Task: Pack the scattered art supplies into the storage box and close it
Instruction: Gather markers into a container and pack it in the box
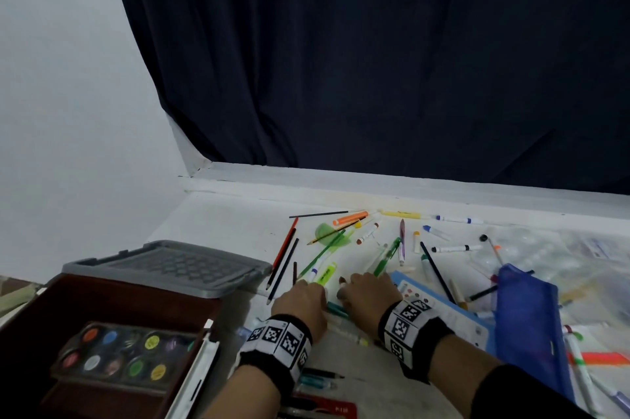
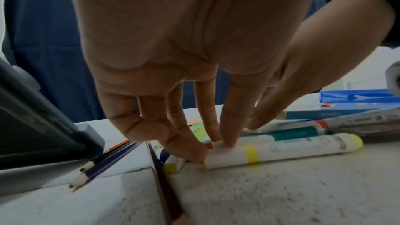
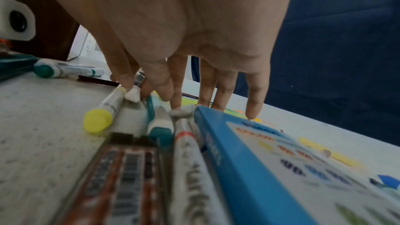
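Both hands reached down together onto a cluster of markers: the left hand with fingers extended, tips pressing a white marker with yellow bands; the right hand likewise straight-fingered, touching markers beside a blue booklet. At left stood the storage box, dark red, open, holding a paint palette; its grey lid lay behind it.

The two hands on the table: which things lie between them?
In the head view, a teal-capped marker lies between the left hand and the right hand; the left wrist view also shows a white marker with yellow bands there.
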A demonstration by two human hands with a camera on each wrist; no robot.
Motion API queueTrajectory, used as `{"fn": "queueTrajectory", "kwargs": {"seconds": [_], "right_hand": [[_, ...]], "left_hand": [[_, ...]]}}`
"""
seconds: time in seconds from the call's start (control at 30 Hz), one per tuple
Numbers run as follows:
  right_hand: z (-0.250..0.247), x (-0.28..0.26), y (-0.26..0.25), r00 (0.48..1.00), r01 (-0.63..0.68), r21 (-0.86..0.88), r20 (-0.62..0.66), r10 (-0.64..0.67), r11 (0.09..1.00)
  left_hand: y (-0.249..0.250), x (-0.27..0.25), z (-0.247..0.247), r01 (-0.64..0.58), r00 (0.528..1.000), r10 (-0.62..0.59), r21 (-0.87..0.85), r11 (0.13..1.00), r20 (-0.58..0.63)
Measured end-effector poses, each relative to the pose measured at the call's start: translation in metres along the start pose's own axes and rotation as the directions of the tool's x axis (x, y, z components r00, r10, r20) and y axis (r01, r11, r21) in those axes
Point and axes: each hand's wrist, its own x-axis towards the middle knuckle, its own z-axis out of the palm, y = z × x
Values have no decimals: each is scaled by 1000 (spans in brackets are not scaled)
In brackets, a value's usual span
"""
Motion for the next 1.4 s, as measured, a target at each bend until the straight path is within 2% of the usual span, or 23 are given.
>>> {"fn": "queueTrajectory", "kwargs": {"seconds": [0.17, 0.3, 0.37, 0.5, 0.6, 0.67, 0.77, 0.83, 0.87, 0.9, 0.97, 1.1, 1.3, 1.4], "right_hand": [[-3, 0, 2, 999, 23, -43, -37, -25, 999], [-11, -9, 9, 990, 5, 71, -139, 5, 997], [-16, -18, 13, 977, 0, 150, -212, 32, 989], [-26, -48, 19, 946, 16, 272, -317, 74, 962], [-26, -76, 23, 904, 48, 390, -408, 125, 920], [-23, -96, 23, 894, 44, 463, -414, 173, 885], [-18, -126, 18, 907, 39, 605, -355, 226, 795], [-12, -146, 13, 916, 20, 674, -308, 256, 738], [-8, -155, 10, 922, 6, 701, -280, 267, 714], [-3, -163, 7, 929, -10, 727, -247, 275, 687], [9, -176, 2, 948, -43, 762, -172, 266, 646], [29, -190, -6, 978, -94, 762, -49, 201, 641], [34, -193, -15, 987, -115, 745, 12, 159, 657], [34, -192, -16, 989, -108, 734, 11, 147, 671]], "left_hand": [[-1, 5, 0, -17, 999, 15, 61, 998, 38], [-1, 1, -5, -34, 999, 32, 76, 997, 23], [-3, -4, -9, -45, 999, 45, -14, 999, -23], [-4, -20, -19, -159, 965, 89, -280, 947, -246], [1, -43, -23, -305, 906, 102, -469, 829, -410], [5, -62, -24, -377, 889, 88, -612, 695, -449], [12, -89, -20, -424, 896, 80, -787, 447, -437], [17, -107, -14, -389, 918, 73, -850, 356, -389], [20, -115, -9, -357, 933, 82, -868, 345, -351], [22, -122, -3, -329, 944, 99, -867, 374, -316], [21, -131, 13, -309, 951, 151, -805, 505, -271], [17, -138, 35, -389, 921, 322, -524, 758, -219], [33, -134, 48, -392, 920, 372, -228, 891, -125], [37, -129, 52, -364, 928, 344, -152, 919, -140]]}}
